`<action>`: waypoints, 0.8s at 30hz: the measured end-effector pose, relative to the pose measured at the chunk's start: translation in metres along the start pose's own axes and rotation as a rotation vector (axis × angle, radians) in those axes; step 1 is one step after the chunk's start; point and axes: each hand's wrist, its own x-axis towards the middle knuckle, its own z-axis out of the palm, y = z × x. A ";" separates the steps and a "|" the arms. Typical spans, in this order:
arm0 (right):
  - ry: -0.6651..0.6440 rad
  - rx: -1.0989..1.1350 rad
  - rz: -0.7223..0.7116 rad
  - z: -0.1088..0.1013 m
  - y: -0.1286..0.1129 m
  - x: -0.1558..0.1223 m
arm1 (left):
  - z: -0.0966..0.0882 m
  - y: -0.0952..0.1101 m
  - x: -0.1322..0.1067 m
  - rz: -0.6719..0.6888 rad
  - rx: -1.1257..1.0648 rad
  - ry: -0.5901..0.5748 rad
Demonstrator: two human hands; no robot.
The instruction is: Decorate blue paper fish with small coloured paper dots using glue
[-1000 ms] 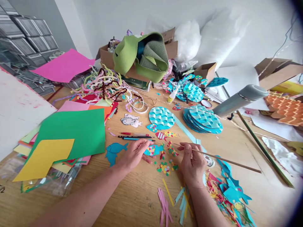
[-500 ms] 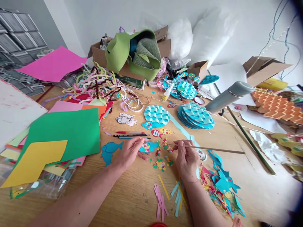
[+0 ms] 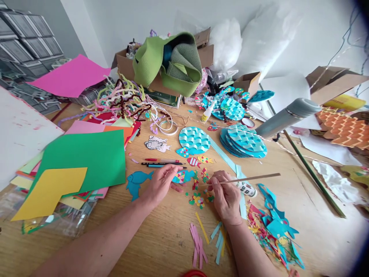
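My left hand [image 3: 162, 182] curls around one end of a blue paper fish [image 3: 182, 177] decorated with coloured triangles; some fingers show below it. In my right hand [image 3: 226, 192] a thin wooden stick [image 3: 256, 178] is pinched, its long end pointing right and its short tip toward the fish. Small red and yellow paper pieces [image 3: 205, 175] and coloured paper dots [image 3: 197, 199] lie between the hands. A white bottle [image 3: 247, 189] lies beside my right hand. Plain blue fish cutouts [image 3: 137, 181] are left of my left hand.
Green paper [image 3: 86, 161] covers a stack on the left. Pencils [image 3: 161, 164] lie beyond my left hand. Woven blue discs [image 3: 245, 142] are piled near a leaning grey flask [image 3: 288, 117]. Paper strips [image 3: 197, 244] lie in front; blue scraps [image 3: 278, 223] lie right.
My right hand has shifted slightly left and lower in relation to the paper pieces, and the stick now slants upward to the right. The left hand keeps its place at the fish. The view has shifted slightly.
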 end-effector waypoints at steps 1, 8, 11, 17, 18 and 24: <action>-0.005 0.003 -0.006 0.000 -0.001 0.000 | 0.000 0.000 0.000 -0.001 0.001 -0.002; -0.027 -0.017 -0.061 0.000 -0.002 0.001 | -0.003 -0.003 0.001 0.016 0.062 -0.035; -0.036 -0.026 -0.080 0.000 -0.002 0.000 | -0.002 0.000 0.000 0.027 0.084 -0.029; -0.046 -0.052 -0.091 0.000 -0.001 0.000 | 0.000 0.002 -0.001 0.037 0.096 -0.015; -0.045 -0.052 -0.092 0.000 -0.001 0.000 | 0.000 0.002 -0.001 0.036 0.094 -0.018; -0.035 -0.046 -0.086 0.001 -0.001 0.000 | 0.000 0.001 -0.001 0.041 0.088 -0.027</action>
